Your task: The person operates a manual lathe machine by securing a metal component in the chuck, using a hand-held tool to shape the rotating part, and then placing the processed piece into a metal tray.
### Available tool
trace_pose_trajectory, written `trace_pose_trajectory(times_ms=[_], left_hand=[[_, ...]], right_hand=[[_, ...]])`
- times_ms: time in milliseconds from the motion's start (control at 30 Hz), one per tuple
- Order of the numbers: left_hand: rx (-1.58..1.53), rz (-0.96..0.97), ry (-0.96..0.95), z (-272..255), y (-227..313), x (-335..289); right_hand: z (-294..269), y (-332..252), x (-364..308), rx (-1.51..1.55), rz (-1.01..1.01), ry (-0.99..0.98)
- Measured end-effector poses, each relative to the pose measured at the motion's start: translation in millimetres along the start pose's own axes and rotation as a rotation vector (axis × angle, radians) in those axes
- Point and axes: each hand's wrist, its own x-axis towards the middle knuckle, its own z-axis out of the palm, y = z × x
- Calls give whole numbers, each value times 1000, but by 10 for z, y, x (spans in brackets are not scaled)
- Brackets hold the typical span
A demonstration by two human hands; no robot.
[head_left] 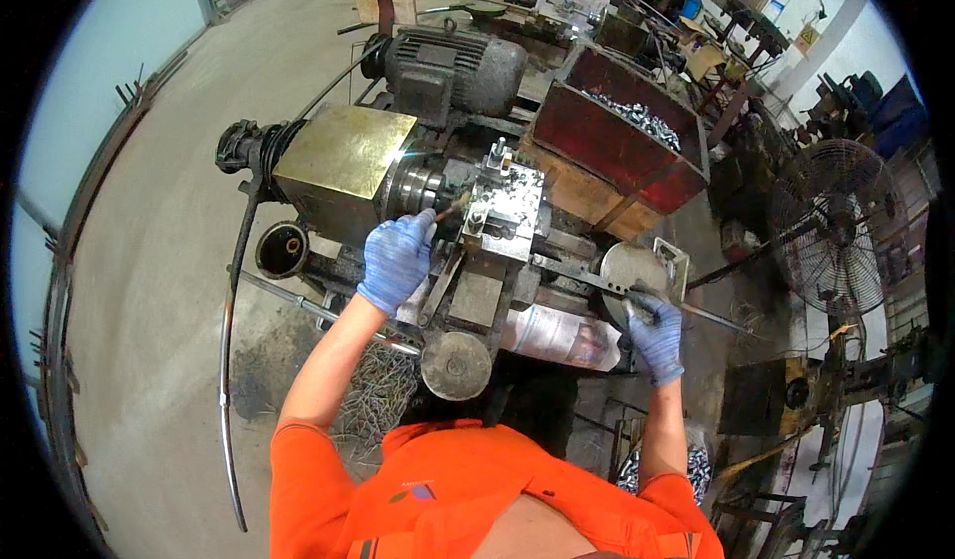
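My left hand (pixel 398 263), in a blue knit glove, is closed around a thin brownish stick (pixel 451 209). The stick points at the gap between the lathe's round metal chuck (pixel 416 187) and the bright steel tool block (pixel 505 201); its tip is too small to make out. To the right, my right hand (pixel 657 335), in a blue glove with dark-stained fingers, closes on the outer end of a flat metal bar with holes (pixel 580 276). That bar runs out from beneath the tool block. A brass-coloured cover (pixel 343 149) tops the headstock beside the chuck.
Behind the lathe sits a grey electric motor (pixel 453 70). A dark red bin (pixel 622 146) holds small shiny metal parts. A round handwheel disc (pixel 456 365) stands near my body, above metal shavings (pixel 376 395). A caged fan (pixel 836 226) is at right; a long rod (pixel 227 400) hangs at left.
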Motion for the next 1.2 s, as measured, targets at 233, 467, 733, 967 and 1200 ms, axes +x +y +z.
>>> trace_pose_trajectory(times_ms=[233, 467, 733, 967, 1200], left_hand=[[73, 32, -137, -162, -72, -131], [153, 83, 231, -744, -77, 224], [380, -66, 251, -833, -633, 267], [313, -187, -37, -844, -683, 55], [-195, -435, 128, -1037, -378, -23]], right_hand=[[17, 117, -128, 26, 68, -25], [-73, 281, -250, 63, 49, 68], [-353, 587, -611, -10, 151, 205], [-468, 879, -931, -93, 203, 277], [-884, 861, -1314, -134, 298, 328]])
